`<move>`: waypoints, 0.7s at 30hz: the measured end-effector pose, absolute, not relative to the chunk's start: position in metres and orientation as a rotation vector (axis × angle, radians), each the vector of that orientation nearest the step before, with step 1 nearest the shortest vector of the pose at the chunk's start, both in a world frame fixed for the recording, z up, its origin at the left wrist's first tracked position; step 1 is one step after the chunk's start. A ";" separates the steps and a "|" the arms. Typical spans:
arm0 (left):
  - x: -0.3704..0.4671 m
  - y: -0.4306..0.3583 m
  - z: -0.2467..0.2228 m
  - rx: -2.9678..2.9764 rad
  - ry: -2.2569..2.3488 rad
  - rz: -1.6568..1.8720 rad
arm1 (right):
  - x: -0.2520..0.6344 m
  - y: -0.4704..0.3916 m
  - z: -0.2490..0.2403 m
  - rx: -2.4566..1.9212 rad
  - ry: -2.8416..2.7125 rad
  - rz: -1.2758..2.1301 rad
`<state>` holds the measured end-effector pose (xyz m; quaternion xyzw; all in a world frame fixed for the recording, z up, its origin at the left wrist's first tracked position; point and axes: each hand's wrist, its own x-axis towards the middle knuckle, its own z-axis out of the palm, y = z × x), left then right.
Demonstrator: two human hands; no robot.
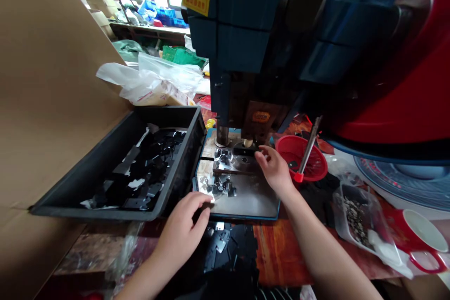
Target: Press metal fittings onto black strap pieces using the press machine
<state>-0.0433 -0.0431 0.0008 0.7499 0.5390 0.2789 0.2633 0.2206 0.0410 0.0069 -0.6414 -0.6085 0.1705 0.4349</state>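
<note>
My right hand (pixel 273 168) is at the right side of the press's lower die, its thumb and forefinger pinched close by a dark block (pixel 245 151); what they hold, if anything, is too small to tell. My left hand (pixel 188 220) rests at the front left edge of the metal plate (pixel 242 199), thumb and forefinger apart, nothing visible between them. Small shiny metal parts (pixel 221 186) lie on the plate just beyond its fingertips. Above stands the blue press (pixel 242 33), its ram (pixel 262 117) over the die.
A black tray (pixel 172 187) of dark metal pieces stands left, beside cardboard (pixel 52 79). On the right are a red basket (pixel 318 164) with a red-tipped rod, a clear tub (pixel 355 220) and a red mug (pixel 408 229). Loose parts (pixel 225 246) lie in front.
</note>
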 end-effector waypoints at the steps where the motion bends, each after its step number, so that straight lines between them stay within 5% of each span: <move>1: -0.043 -0.049 0.000 2.062 1.429 0.693 | 0.219 0.049 0.010 -1.631 -1.594 0.403; 10: -0.048 -0.078 -0.026 2.309 1.181 0.139 | 0.264 0.031 0.013 -1.748 -1.406 0.313; 15: -0.048 -0.071 -0.033 2.341 1.219 0.142 | 0.314 -0.006 0.004 -2.003 -1.343 -0.012; 21: -0.041 -0.070 -0.039 2.447 1.169 0.298 | 0.300 -0.024 -0.014 -1.797 -1.540 -0.221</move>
